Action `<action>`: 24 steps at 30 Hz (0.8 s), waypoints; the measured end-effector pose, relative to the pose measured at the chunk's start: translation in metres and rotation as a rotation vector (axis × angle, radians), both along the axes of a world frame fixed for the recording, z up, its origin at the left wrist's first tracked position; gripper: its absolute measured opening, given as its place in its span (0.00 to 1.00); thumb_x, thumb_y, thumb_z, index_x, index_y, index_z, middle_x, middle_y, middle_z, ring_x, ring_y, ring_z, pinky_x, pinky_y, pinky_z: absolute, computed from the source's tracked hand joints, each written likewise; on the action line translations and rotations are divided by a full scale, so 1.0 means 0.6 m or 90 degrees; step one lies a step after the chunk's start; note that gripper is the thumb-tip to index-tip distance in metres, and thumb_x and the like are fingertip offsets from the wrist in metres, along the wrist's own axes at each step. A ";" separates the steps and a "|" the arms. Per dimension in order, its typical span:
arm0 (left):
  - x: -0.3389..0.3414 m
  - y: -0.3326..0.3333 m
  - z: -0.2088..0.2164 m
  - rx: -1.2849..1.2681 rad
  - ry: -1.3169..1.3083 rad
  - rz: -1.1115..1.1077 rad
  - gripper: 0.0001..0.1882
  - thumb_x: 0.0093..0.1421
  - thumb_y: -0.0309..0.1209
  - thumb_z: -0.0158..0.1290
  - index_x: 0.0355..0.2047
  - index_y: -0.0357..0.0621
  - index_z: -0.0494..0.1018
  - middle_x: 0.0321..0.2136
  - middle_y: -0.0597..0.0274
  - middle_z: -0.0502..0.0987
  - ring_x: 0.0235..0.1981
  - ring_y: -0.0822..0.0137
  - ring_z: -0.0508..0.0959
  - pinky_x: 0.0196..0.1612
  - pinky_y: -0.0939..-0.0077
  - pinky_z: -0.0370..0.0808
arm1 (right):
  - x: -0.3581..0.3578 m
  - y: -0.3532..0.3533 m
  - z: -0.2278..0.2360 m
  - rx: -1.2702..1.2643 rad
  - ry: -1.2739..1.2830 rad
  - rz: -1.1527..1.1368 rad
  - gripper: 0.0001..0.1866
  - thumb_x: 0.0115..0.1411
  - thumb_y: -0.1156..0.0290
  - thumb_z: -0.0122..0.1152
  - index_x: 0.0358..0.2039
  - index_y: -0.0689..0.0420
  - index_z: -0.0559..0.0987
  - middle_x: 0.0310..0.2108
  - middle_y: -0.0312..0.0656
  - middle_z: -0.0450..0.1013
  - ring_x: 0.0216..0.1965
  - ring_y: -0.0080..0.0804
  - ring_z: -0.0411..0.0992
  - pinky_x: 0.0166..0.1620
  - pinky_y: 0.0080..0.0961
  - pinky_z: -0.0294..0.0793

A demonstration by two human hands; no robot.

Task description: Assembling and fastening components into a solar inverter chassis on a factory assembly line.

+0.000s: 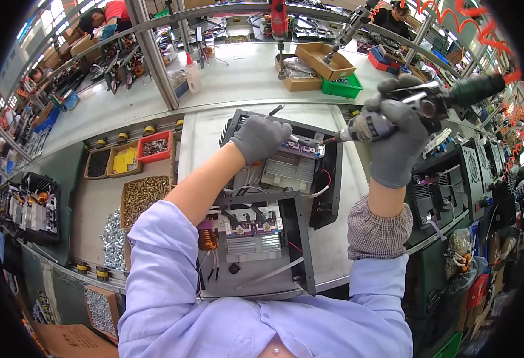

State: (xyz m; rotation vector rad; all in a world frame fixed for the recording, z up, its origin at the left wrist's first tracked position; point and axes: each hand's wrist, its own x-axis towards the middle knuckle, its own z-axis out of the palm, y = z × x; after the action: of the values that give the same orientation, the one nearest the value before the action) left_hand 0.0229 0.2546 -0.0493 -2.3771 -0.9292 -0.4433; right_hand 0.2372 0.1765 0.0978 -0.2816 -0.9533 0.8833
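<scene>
My right hand (pixel 396 134), in a grey glove, is wrapped round a power screwdriver (pixel 474 91). The driver lies nearly level, its bit pointing left at the right end of a circuit board (pixel 313 149). That board sits with a finned metal heatsink (pixel 289 172) inside an open black metal case (pixel 332 179). Over the case's far left part, my grey-gloved left hand (pixel 262 138) is closed; a thin dark-tipped piece (pixel 278 110) sticks out beyond it, and what the fingers hold is hidden. Nearer me is a second open case (pixel 302 250) with a board, a heatsink and a copper coil (pixel 208 238).
On the left are a box of brass-coloured screws (pixel 145 197), loose silver screws (pixel 114 241) and a red bin (pixel 154 147). Another driver (pixel 279 36) hangs ahead, beyond it cardboard trays (pixel 327 59) and a green bin (pixel 342 88). More units (pixel 444 194) stand right.
</scene>
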 end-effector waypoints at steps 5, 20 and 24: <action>0.000 -0.003 0.004 -0.025 -0.002 0.009 0.01 0.54 0.28 0.49 0.26 0.50 0.69 0.18 0.66 0.75 0.22 0.66 0.79 0.22 0.70 0.74 | -0.024 -0.001 -0.004 -0.066 -0.111 0.015 0.19 0.41 0.88 0.54 0.38 0.65 0.73 0.30 0.47 0.74 0.18 0.19 0.66 0.19 0.12 0.63; 0.018 -0.004 0.017 -0.158 -0.302 0.155 0.10 0.58 0.37 0.48 0.24 0.47 0.73 0.17 0.54 0.76 0.20 0.54 0.79 0.25 0.60 0.74 | -0.031 0.033 -0.076 -0.060 -0.021 -0.067 0.18 0.45 0.87 0.55 0.38 0.61 0.70 0.27 0.45 0.71 0.14 0.19 0.63 0.14 0.17 0.63; 0.014 -0.004 0.017 -0.166 -0.251 0.165 0.10 0.57 0.37 0.49 0.24 0.47 0.74 0.17 0.54 0.77 0.21 0.53 0.79 0.26 0.60 0.75 | -0.031 0.039 -0.096 -0.094 -0.062 -0.055 0.18 0.44 0.86 0.55 0.38 0.61 0.70 0.26 0.44 0.71 0.13 0.18 0.61 0.13 0.17 0.61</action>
State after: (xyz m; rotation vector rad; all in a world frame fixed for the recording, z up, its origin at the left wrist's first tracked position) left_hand 0.0313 0.2522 -0.0388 -2.3910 -1.5342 -0.7413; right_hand 0.2186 0.2000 0.0405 -0.4922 -0.9604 0.8681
